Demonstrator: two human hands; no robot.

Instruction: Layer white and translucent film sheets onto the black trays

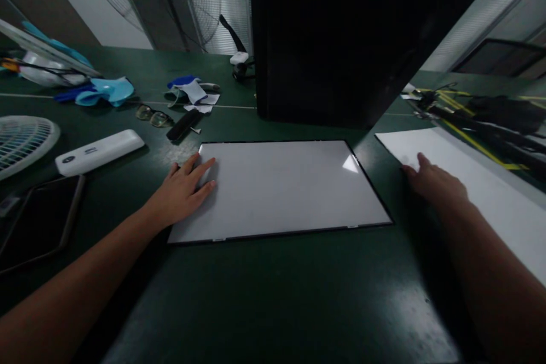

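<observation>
A flat grey-white panel with a thin black rim (281, 187) lies on the dark green table (273, 296) in front of me. My left hand (183, 190) rests flat on the panel's left edge, fingers spread and open. My right hand (433, 182) lies palm down on the near corner of a white sheet (478, 187) at the right, fingers stretched out. Neither hand holds anything.
A large black box (341, 40) stands behind the panel. At the left lie a white oblong device (100, 151), a small fan grille (21, 142), a dark tablet (38, 222), glasses (153, 115), a black marker (183, 124) and blue cloths (106, 91). Cables (482, 116) lie far right.
</observation>
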